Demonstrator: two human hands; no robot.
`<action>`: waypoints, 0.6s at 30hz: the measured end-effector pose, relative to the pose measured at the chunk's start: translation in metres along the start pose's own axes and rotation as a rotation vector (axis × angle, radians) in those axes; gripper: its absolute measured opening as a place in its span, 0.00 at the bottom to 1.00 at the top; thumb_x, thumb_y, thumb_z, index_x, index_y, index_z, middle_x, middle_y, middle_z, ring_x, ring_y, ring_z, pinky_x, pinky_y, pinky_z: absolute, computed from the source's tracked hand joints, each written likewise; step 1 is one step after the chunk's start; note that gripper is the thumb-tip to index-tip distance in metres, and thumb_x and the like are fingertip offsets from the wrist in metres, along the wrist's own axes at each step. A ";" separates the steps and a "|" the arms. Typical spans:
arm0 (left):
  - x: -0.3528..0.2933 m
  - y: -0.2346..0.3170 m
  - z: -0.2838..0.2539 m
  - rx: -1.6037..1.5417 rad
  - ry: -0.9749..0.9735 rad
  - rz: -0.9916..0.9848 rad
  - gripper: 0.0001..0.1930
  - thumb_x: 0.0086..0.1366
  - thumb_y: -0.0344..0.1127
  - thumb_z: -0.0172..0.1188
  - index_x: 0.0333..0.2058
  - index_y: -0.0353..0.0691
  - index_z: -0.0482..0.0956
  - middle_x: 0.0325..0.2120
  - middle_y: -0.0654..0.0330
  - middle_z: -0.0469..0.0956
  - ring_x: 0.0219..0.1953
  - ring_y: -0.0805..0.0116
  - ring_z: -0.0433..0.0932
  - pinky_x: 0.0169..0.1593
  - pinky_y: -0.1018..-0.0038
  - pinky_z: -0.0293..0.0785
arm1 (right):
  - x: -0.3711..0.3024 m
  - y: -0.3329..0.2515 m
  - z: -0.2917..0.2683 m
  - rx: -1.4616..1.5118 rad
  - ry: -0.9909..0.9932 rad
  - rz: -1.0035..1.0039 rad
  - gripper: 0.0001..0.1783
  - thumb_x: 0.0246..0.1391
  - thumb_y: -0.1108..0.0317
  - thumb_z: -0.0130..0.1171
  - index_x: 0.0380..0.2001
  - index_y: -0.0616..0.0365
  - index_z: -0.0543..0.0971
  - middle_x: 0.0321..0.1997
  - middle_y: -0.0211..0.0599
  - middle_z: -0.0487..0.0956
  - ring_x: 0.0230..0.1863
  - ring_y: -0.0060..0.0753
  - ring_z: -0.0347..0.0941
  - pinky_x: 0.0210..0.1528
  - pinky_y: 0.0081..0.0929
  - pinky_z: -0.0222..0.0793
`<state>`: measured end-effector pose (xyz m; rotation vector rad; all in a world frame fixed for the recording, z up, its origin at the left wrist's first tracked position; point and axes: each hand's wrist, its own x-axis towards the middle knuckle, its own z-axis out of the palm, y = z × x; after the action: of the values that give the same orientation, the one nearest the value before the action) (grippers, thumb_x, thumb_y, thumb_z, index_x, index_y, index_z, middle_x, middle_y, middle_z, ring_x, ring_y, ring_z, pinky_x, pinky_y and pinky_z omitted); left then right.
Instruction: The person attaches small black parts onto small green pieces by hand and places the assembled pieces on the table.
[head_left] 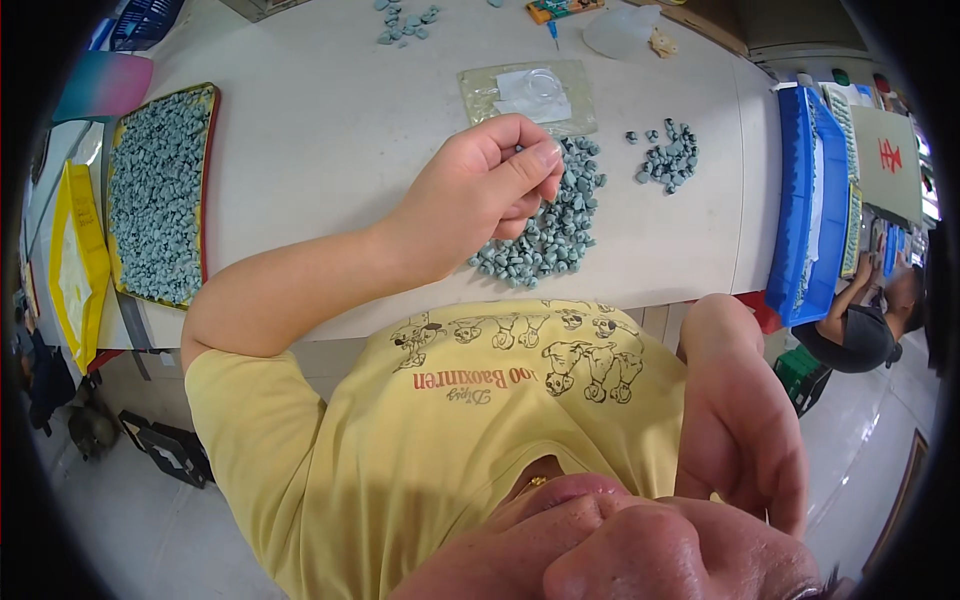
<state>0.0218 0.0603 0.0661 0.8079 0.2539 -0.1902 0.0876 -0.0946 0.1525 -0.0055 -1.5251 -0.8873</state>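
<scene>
Hovering over the main pile of small grey-green stones (560, 235) with my left grip (480, 200) right now. It's curled closed, thumb up against the index finger, but the tips hide whatever might be in there, so I can't tell if a stone is pinched or not. My right grip (745, 440) is off the bench (330, 120) completely, up beside my face, well apart from the stones. No stone visible in it, though some fingers are hidden, so can't call it open or closed.

Progress-wise: the main pile sits just below and to the right of my left grip, and it's a decent heap, so I'd judge there's plenty left. Further right of the grip there's a smaller cluster (670, 160) set apart, which looks like only a little done, if that's the done side. Can't swear to it tbh. Past the grip and over to its left, a few loose stones (405, 22) lie near the far edge of view. Well left of it there's a tray (212, 140) packed with similar stones. Just beyond the grip is a flat olive sheet (583, 105) with white paper (512, 104) on it.
</scene>
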 end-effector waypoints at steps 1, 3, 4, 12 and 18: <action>-0.001 0.000 -0.001 -0.009 0.003 -0.011 0.06 0.65 0.36 0.47 0.33 0.40 0.67 0.25 0.66 0.67 0.20 0.82 0.55 0.20 0.85 0.52 | 0.000 0.000 0.001 0.007 -0.007 -0.005 0.19 0.50 0.67 0.56 0.46 0.59 0.72 0.50 0.35 0.72 0.55 0.30 0.64 0.62 0.28 0.54; -0.003 -0.002 -0.003 -0.025 0.015 -0.007 0.06 0.65 0.36 0.47 0.33 0.40 0.67 0.26 0.66 0.67 0.20 0.82 0.55 0.20 0.85 0.52 | -0.003 -0.006 -0.004 0.032 -0.007 -0.007 0.19 0.50 0.66 0.56 0.46 0.59 0.72 0.50 0.35 0.72 0.55 0.30 0.64 0.62 0.28 0.54; -0.004 -0.002 -0.005 -0.017 0.020 -0.002 0.06 0.65 0.36 0.47 0.33 0.41 0.67 0.26 0.66 0.67 0.19 0.82 0.55 0.20 0.85 0.52 | -0.005 -0.015 -0.012 -0.032 -0.087 0.039 0.19 0.50 0.66 0.56 0.46 0.59 0.72 0.51 0.35 0.72 0.55 0.30 0.64 0.62 0.28 0.54; -0.008 0.001 -0.003 0.001 -0.008 0.001 0.06 0.65 0.36 0.47 0.32 0.41 0.67 0.26 0.66 0.67 0.19 0.83 0.55 0.20 0.85 0.52 | -0.001 -0.009 0.004 0.005 -0.011 0.012 0.20 0.50 0.66 0.56 0.46 0.59 0.72 0.51 0.35 0.72 0.56 0.29 0.63 0.62 0.28 0.54; -0.009 0.000 -0.004 -0.003 0.013 -0.014 0.06 0.65 0.36 0.47 0.32 0.40 0.67 0.26 0.66 0.67 0.19 0.83 0.55 0.20 0.85 0.53 | 0.009 -0.008 0.004 -0.304 -0.077 0.072 0.20 0.50 0.65 0.57 0.46 0.59 0.71 0.50 0.34 0.72 0.56 0.29 0.63 0.61 0.27 0.55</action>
<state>0.0125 0.0638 0.0659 0.8051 0.2723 -0.1979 0.0784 -0.1023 0.1567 -0.3166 -1.4385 -1.0637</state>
